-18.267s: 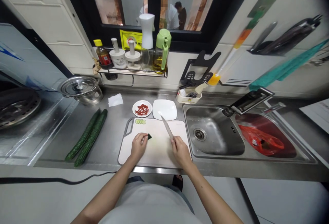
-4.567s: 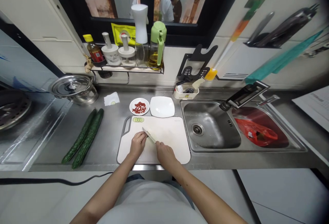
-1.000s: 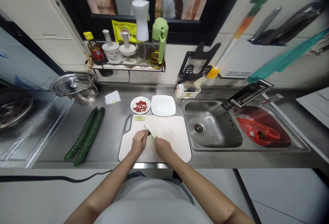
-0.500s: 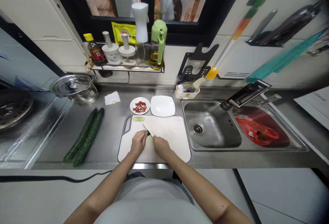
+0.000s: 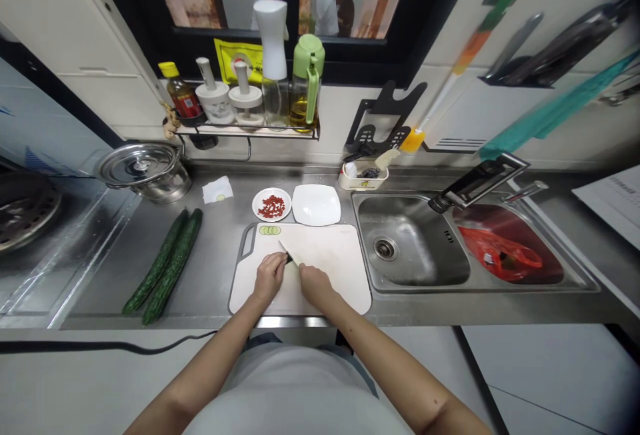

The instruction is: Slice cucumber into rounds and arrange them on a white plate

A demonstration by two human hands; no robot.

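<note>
On the white cutting board, my right hand is closed round the handle of a knife, whose blade points away and to the left. Just left of the blade, my left hand has its fingers curled over a piece of cucumber. Only a small dark green end of it shows; the fingers hide the rest. Several thin cucumber slices overlap in a row at the board's far left corner.
Two whole cucumbers lie left of the board. Behind it stand a plate of red pieces and a white square plate. A lidded pot is at back left. The sink adjoins the right side.
The view has shifted very slightly. Both hands, the knife and the cucumber slices look almost the same as before.
</note>
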